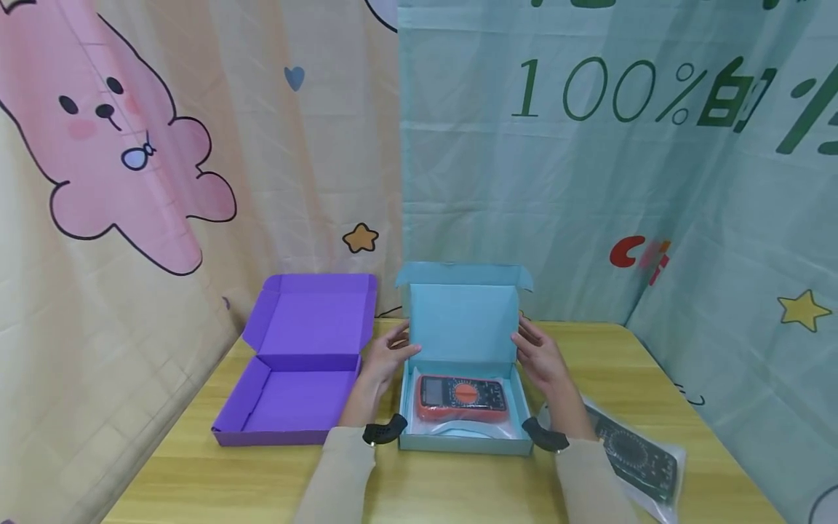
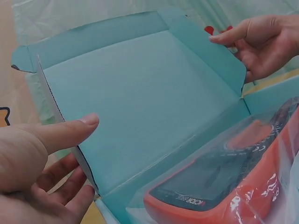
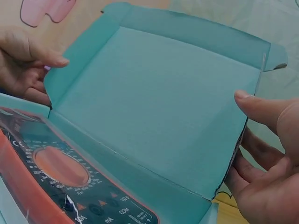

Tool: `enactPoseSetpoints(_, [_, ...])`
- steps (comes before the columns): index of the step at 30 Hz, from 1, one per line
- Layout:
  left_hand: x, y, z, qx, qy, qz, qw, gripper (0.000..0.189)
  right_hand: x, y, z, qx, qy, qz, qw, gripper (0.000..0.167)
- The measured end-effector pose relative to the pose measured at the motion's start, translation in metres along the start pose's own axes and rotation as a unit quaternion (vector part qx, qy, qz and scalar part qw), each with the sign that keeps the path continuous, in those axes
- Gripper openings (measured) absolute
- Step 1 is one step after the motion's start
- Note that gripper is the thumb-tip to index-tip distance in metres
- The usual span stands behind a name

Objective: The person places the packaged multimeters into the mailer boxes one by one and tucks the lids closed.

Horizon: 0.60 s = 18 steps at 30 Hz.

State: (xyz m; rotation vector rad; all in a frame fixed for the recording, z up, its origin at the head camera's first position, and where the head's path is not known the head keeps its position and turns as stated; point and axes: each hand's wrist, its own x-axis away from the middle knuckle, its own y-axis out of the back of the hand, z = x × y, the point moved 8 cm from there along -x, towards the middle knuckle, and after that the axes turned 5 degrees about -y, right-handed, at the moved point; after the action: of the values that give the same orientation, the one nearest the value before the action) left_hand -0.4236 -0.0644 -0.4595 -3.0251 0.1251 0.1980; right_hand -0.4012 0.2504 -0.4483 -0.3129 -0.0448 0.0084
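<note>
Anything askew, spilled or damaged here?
Mildly odd: the black rectangular device in clear plastic lies slanted on the yellow wooden table, outside the purple cardboard box and light-blue cardboard box. No obvious spill or damage.

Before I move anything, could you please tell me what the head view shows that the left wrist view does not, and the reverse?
Only the head view shows the purple box, the bagged black meter and the pink bear on the curtain.

Only the left wrist view shows the VICTOR lettering legibly on the red meter.

Both show that meter in clear wrapping inside the blue box, and the left hand and right hand holding the raised lid by its sides.
</note>
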Motion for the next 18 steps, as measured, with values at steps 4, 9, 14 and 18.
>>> enactPoseSetpoints(4, [0.003, 0.003, -0.002, -0.021, -0.009, 0.0, 0.9997, 0.067, 0.005, -0.001, -0.001, -0.011, 0.005, 0.006, 0.9999, 0.064])
enactPoseSetpoints(9, [0.009, 0.001, -0.001, -0.012, -0.021, 0.005, 0.9997, 0.067, 0.01, 0.002, -0.003, -0.016, 0.01, 0.013, 0.9997, 0.065])
enactPoseSetpoints(14, [0.016, -0.001, -0.004, -0.008, -0.029, 0.003, 0.9995, 0.066, 0.015, 0.003, -0.004, -0.026, 0.012, 0.018, 0.9994, 0.066])
enactPoseSetpoints(18, [0.02, 0.003, -0.007, -0.049, -0.02, -0.018, 0.9984, 0.066, 0.017, 0.002, -0.004, -0.016, 0.02, 0.02, 0.9995, 0.066])
